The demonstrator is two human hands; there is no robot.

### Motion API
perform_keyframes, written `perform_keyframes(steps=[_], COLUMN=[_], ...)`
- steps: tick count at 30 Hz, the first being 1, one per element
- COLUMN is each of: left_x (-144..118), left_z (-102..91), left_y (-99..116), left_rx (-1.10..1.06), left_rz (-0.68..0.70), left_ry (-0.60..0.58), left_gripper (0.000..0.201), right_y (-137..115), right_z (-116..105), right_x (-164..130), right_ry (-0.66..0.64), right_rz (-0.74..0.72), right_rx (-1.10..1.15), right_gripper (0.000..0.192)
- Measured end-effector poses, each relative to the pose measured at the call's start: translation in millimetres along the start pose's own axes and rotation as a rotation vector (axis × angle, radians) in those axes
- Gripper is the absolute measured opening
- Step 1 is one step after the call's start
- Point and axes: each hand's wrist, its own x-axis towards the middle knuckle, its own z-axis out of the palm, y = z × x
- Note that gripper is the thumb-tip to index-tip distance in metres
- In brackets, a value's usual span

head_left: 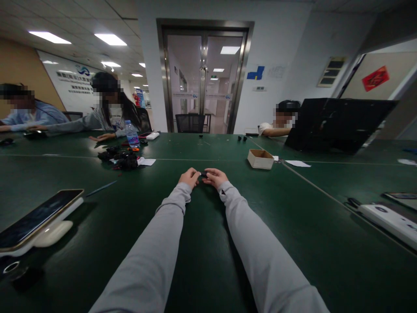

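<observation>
Grey sleeves (pixel 169 234) extend nearest me. My left hand (pixel 189 177) and right hand (pixel 215 177) meet over the green table (pixel 293 226), both pinching a small black part (pixel 203 174) between their fingertips.

You have one view only, from the camera on your head, so there is no second view to share anything with. It looks forward and slightly down along your outstretched arms, over the green desk (pixel 293 226) toward the glass double door (pixel 203 82) straight ahead. Your sleeves fill the near bottom of the frame; your hands (pixel 202 177) sit near its centre, well out from the lens. The wide lens bends the desk edges and takes in ceiling lights and people seated at the far left and right.
</observation>
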Motion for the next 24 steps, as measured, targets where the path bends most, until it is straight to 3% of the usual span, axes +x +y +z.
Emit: perform_keyframes(steps=[5, 9, 12, 14, 17, 20, 24], left_x=[0.0, 0.5, 0.8, 1.0, 0.2, -6.6, -37.8], left_z=[-2.1, -3.5, -2.1, 0.1, 2.6, -2.9, -40.2], left_y=[-0.4, -1.1, -2.5, -3.9, -2.5, 10.0, 41.9], left_rx=[0.069, 0.272, 0.424, 0.452, 0.439, 0.391, 0.427], left_rz=[0.025, 0.080, 0.120, 0.140, 0.132, 0.073, -0.060], left_ry=[0.021, 0.084, 0.057, 0.014, -0.024, -0.187, -0.638], left_gripper=[0.033, 0.035, 0.035, 0.036, 0.038, 0.040, 0.054], right_y=[2.8, 5.7, 5.2, 3.9, 0.8, -5.0, -22.7], right_z=[0.7, 4.6, 9.8, 14.5, 20.6, 17.0, -22.1], right_x=[1.4, 3.5, 2.4, -0.7, -8.9, -21.0, -48.1], right_ry=[-0.015, -0.035, -0.038, -0.077, -0.124, -0.163, -0.147], right_rz=[-0.012, -0.056, -0.199, -0.258, -0.215, -0.092, 0.014], right_rx=[-0.119, -0.583, -0.883, -0.899, -0.786, -0.670, -0.570], right_gripper=[0.021, 0.020, 0.024, 0.027, 0.029, 0.029, 0.043])
